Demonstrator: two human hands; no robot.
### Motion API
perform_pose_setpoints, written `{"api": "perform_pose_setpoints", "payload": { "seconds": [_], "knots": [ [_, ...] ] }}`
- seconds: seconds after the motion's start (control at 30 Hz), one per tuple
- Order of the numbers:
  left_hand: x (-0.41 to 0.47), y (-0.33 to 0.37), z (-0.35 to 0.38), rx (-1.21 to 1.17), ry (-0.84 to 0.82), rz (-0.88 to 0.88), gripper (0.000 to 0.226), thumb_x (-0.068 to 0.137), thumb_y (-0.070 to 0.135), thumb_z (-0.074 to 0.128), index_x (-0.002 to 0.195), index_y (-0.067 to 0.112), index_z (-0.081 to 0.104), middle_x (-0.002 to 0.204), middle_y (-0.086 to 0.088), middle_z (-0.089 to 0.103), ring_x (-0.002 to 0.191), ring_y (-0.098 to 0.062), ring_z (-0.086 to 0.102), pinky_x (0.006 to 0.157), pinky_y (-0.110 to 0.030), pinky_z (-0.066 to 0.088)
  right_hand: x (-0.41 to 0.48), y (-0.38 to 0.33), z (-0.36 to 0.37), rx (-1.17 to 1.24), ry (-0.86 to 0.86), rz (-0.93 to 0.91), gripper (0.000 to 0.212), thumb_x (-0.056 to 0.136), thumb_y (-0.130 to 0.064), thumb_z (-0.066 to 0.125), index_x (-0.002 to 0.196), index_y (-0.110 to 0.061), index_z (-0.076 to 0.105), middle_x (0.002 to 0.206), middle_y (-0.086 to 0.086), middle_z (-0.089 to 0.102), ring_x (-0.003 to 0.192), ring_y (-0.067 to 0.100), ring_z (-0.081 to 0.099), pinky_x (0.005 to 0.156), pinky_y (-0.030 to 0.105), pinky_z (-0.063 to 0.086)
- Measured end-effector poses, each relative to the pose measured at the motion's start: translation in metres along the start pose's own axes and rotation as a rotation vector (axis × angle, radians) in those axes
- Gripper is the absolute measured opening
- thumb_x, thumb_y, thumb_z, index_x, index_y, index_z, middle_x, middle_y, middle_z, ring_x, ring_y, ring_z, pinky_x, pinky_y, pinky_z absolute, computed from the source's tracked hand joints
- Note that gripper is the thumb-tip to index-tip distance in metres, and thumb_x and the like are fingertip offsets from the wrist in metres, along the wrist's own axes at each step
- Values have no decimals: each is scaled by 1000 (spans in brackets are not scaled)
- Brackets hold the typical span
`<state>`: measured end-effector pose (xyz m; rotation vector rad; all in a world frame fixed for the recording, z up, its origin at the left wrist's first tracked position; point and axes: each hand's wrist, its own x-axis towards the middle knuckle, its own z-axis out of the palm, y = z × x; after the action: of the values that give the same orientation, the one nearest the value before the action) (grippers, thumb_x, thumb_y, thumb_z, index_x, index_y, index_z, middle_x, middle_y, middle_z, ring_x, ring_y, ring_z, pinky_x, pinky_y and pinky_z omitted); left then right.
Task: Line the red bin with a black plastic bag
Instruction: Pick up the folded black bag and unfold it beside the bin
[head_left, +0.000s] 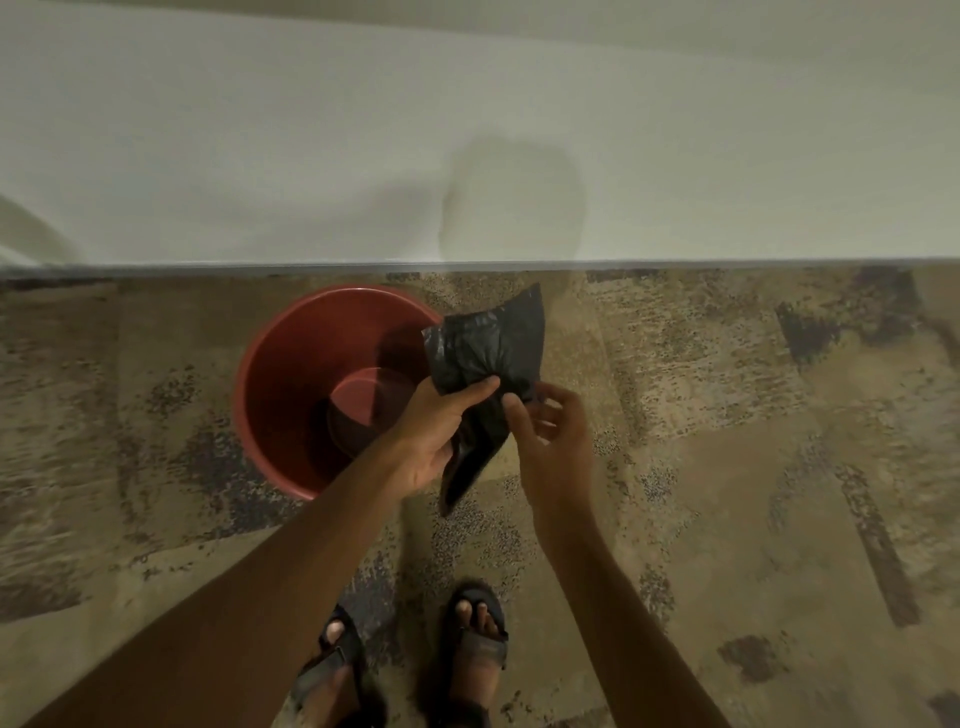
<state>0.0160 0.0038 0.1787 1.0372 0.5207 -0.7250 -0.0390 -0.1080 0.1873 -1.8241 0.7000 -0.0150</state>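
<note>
The round red bin (291, 374) stands on the floor close to the wall, seen from above, with nothing inside it. A crumpled, still folded black plastic bag (491, 343) is held above the bin's right rim. My left hand (436, 431) grips the bag around its middle, thumb on top. My right hand (550, 441) pinches the bag's right edge with thumb and fingertips. The bag's lower end (465, 473) hangs down between both hands.
A pale wall (467, 156) with a faint stain rises right behind the bin. The floor (753, 441) is mottled brown and beige. My two feet in dark sandals (478, 639) stand just behind the hands, near the bottom of the view.
</note>
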Motion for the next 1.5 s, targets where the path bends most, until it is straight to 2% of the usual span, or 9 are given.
{"api": "perform_pose_setpoints", "payload": {
  "seconds": [0.2,0.43,0.57,0.7,0.8,0.97,1.13,1.27,1.5],
  "knots": [
    [-5,-3,-3,-38,-71,15,27,89,13,64,115,8,64,115,-12,72,106,-25,68,92,-34,55,17,8,-3,139,35,268,11,91,-13,62,102,-11,60,98,9,69,90,23,67,69,30,53],
    [-3,0,-6,-43,-22,20,13,92,18,60,105,19,65,97,4,77,92,-11,72,68,-22,58,35,25,-31,370,191,511,20,95,-7,56,113,-13,51,98,1,60,87,13,62,67,24,51],
    [-2,-3,-1,-67,-29,68,13,90,9,63,100,17,67,93,3,78,90,-12,73,71,-23,59,32,15,-30,109,283,206,14,95,-21,57,108,-25,54,96,-10,59,88,3,58,69,21,51],
    [-1,-9,9,31,-17,124,25,84,3,68,109,7,68,111,-12,73,103,-25,70,83,-36,58,25,-11,-21,55,86,-119,14,87,-34,67,93,-22,63,88,-7,67,77,-1,63,64,15,54],
    [0,-10,15,127,-23,168,31,79,2,72,109,8,68,108,-13,74,97,-25,72,79,-38,58,27,-22,-16,0,-59,-124,26,80,-30,76,96,-13,64,88,-5,70,77,3,67,66,16,55],
    [1,-8,16,216,-93,211,40,74,-1,76,112,-3,65,107,-16,73,97,-25,72,79,-36,60,40,-18,-28,-43,-89,-80,8,87,-8,66,86,-16,66,80,-4,69,72,6,65,62,20,54],
    [-1,-11,6,186,-53,215,17,76,-6,72,83,7,64,96,-7,74,94,-18,72,76,-27,59,53,-11,-56,23,-7,34,21,93,-12,60,80,-28,64,81,-5,67,75,10,60,57,18,48],
    [-2,-15,0,217,28,261,23,72,-7,76,73,9,60,92,-12,71,89,-20,71,74,-25,58,62,-6,-72,87,47,140,6,92,-10,61,94,-14,65,94,8,70,72,13,66,58,22,51],
    [-13,-25,-2,770,-183,226,35,60,24,89,88,13,71,86,2,76,81,-11,71,71,-24,55,61,-8,-74,381,-55,204,18,93,3,52,102,-10,59,103,11,71,92,19,73,71,26,59]
  ]
}}
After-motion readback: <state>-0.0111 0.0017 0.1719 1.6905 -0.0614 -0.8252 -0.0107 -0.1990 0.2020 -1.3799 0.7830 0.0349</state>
